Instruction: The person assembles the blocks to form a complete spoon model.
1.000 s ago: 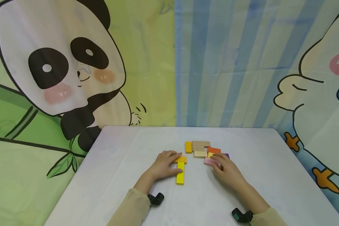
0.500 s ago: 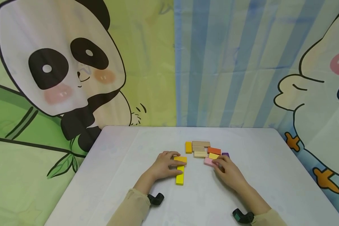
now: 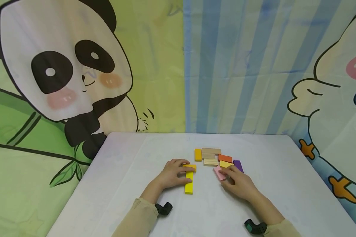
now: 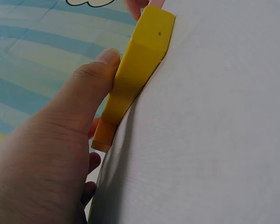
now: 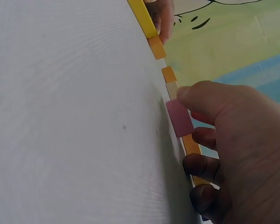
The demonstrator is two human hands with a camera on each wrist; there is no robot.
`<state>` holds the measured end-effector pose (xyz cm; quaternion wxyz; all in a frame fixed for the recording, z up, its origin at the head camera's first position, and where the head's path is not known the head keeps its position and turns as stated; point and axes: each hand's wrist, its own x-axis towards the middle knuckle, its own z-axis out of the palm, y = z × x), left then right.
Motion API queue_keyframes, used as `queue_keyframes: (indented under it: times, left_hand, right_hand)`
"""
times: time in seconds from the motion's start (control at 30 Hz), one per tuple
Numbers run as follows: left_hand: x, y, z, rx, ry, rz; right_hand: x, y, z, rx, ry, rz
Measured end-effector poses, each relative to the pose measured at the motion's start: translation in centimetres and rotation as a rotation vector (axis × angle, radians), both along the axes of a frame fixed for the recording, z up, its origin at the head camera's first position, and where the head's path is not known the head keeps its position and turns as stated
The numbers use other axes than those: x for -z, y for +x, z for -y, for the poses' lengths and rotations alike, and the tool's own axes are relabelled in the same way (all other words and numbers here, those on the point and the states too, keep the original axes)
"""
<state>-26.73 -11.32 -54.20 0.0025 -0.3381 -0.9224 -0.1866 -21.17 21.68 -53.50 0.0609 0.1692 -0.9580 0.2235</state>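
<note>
My left hand [image 3: 172, 173] rests over two blocks set in a T. Its thumb touches the long yellow block [image 3: 189, 188], and a straight finger lies across the orange-yellow block [image 3: 192, 167] at its far end. In the left wrist view the thumb [image 4: 95, 74] presses on top of the yellow block. With thumb and fingers my right hand [image 3: 238, 182] pinches a pink block [image 5: 179, 117], which lies slanted at the near edge of the block group. The right hand's other fingers hang curled beside it. A light yellow block [image 3: 224, 164] sits just behind the pink one.
Plain wooden blocks [image 3: 210, 151] and an upright-lying yellow-orange block [image 3: 198, 154] are grouped farther back. An orange-red block [image 3: 225, 158] and a purple block [image 3: 238, 165] lie to the right. The white table [image 3: 121, 158] ends at a cartoon-printed curtain [image 3: 243, 65].
The pink block has turned from lying crosswise to a slant, with my right hand shifting slightly nearer and uncovering the purple block. My left finger has slid nearer onto the orange-yellow block.
</note>
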Motion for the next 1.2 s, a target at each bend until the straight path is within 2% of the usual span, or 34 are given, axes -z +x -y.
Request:
queue_keyframes:
  times: [0.17, 0.4, 0.7, 0.9, 1.0, 1.1, 1.2]
  left_hand:
    - [-0.2, 0.1, 0.0, -0.032, -0.018, 0.021]
    - [-0.1, -0.2, -0.3, -0.06, -0.043, 0.054]
    - [-0.2, -0.2, -0.3, -0.082, -0.035, 0.073]
    - [-0.1, -0.3, -0.3, -0.087, -0.04, 0.07]
    - [0.0, -0.5, -0.3, -0.09, -0.037, 0.068]
    - [0.0, -0.5, -0.4, -0.09, -0.037, 0.064]
    - [0.1, -0.6, -0.5, -0.093, -0.047, 0.054]
  right_hand:
    - [-0.1, 0.1, 0.0, -0.046, 0.036, -0.001]
    - [-0.2, -0.2, 0.1, -0.058, 0.049, 0.024]
    - [-1.4, -0.6, 0.0, -0.081, 0.053, 0.177]
    - [-2.1, -1.4, -0.2, -0.15, 0.022, 0.216]
    - [-2.2, -1.7, 0.0, -0.156, -0.001, 0.224]
    - [-2.5, -1.7, 0.8, -0.15, -0.046, 0.25]
    - [-2.8, -1.7, 2.1, -0.184, -0.103, 0.269]
